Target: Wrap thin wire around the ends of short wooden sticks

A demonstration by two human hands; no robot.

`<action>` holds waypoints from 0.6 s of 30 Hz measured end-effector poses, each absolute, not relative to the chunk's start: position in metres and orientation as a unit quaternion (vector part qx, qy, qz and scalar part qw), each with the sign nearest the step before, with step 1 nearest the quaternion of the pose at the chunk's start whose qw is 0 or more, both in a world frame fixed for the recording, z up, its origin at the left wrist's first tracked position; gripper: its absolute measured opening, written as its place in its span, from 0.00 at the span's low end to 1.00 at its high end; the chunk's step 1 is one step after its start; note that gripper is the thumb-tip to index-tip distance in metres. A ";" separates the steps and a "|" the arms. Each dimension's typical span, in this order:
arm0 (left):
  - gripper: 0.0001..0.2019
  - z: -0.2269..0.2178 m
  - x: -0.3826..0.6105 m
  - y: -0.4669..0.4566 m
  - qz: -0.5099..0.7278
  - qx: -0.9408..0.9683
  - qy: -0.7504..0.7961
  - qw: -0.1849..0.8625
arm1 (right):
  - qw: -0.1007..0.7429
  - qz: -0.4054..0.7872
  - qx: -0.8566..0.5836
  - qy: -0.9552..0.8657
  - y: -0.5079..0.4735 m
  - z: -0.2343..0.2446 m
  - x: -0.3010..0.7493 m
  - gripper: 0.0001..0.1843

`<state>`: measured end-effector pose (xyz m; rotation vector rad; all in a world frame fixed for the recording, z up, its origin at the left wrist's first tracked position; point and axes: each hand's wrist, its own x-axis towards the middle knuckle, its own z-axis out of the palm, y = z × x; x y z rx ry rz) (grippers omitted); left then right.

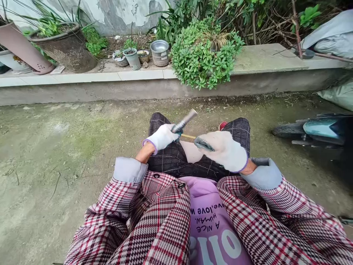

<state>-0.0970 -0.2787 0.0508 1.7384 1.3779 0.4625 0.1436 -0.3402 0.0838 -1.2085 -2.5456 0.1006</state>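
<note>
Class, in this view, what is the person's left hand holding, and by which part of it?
The gloved left hand grips a metal rod at its lower end; the upper end sticks out free.

Two gloved hands, one metal tube

Low tiled concrete ledge bearing a weathered round planter, a tilted pink planter, a small grey pot, a steel basin and a leafy shrub. Behind: a peeling plaster wall. Right: pale sacks and a teal vehicle, probably a scooter, cut off by the frame edge. Below: moss-stained concrete ground — bare of nothing but grit.
</note>
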 end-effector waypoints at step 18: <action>0.03 0.032 -0.077 -0.301 0.041 0.756 0.553 0.348 | 0.158 0.236 -0.510 -0.812 -0.296 0.052 0.166 0.09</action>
